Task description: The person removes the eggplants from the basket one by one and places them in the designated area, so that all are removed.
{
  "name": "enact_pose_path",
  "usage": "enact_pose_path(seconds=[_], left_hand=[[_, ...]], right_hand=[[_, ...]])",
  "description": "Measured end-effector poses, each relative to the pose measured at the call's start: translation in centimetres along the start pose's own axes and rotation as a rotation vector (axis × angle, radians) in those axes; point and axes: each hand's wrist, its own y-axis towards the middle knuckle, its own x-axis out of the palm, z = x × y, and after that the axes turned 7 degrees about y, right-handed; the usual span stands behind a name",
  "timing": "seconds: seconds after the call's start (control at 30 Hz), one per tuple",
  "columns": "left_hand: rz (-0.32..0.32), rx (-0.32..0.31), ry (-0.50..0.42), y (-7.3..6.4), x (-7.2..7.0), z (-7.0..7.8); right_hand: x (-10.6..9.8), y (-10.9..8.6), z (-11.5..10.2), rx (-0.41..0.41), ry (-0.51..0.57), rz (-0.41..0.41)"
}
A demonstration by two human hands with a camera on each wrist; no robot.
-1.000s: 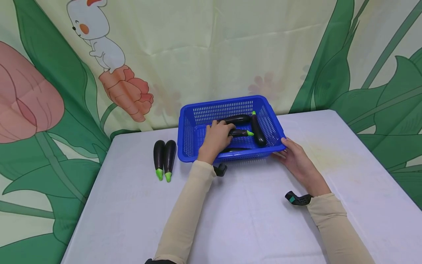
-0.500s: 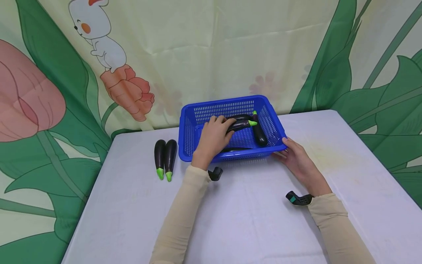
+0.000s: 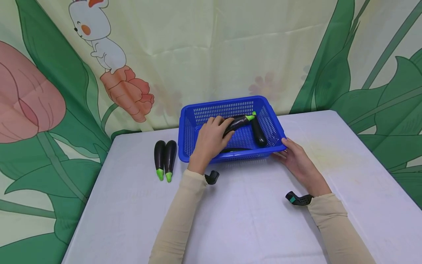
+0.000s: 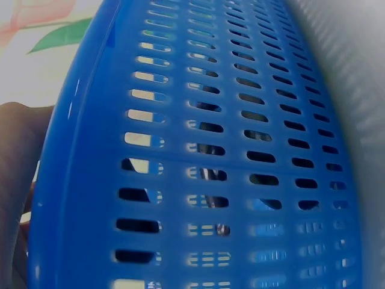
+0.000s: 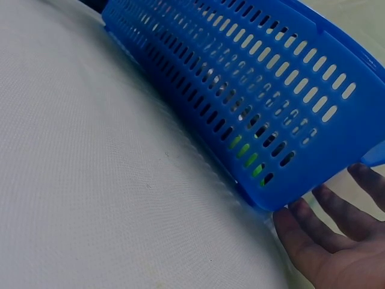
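Note:
In the head view a blue plastic basket point(image 3: 227, 157) with slotted walls stands on the table. My left hand point(image 3: 211, 137) reaches over its front rim and grips a dark eggplant point(image 3: 238, 124) with a green stem end, tilted up to the right. Another eggplant point(image 3: 258, 132) lies along the right wall, and one more point(image 3: 234, 149) shows as a dark strip by the front wall. My right hand point(image 3: 298, 159) holds the basket's front right corner, thumb on the rim, fingers below. In the right wrist view its fingers point(image 5: 343, 214) touch the end wall.
Two eggplants point(image 3: 165, 159) lie side by side on the white tablecloth point(image 3: 250, 220), left of the basket, green ends toward me. A printed curtain point(image 3: 184, 47) hangs directly behind the table. The basket's wall point(image 4: 180, 150) fills most of the left wrist view.
My left hand has lifted the eggplant it grips inside the basket, swinging its green end upward, while hand and wrist shifted slightly left. The right hand and basket stay in place.

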Motion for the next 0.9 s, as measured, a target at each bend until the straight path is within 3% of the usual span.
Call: enact_pose_path(seconds=[0.17, 0.3, 0.53, 0.9], left_hand=[[0.042, -0.009, -0.026, -0.5, -0.3, -0.2], [0.05, -0.053, -0.078, -1.1, -0.7, -0.4], [0.079, -0.208, -0.28, -2.3, -1.3, -0.6], [0.225, -0.425, -0.513, -3.7, -2.4, -1.4]], right_hand=[[-0.1, -0.1, 0.1, 0.0, 0.001, -0.003], [-0.2, -0.1, 0.1, -0.002, -0.002, -0.008], [0.0, 0.0, 0.0, 0.004, -0.007, 0.008], [0.0, 0.0, 0.2, -0.005, 0.011, -0.003]])
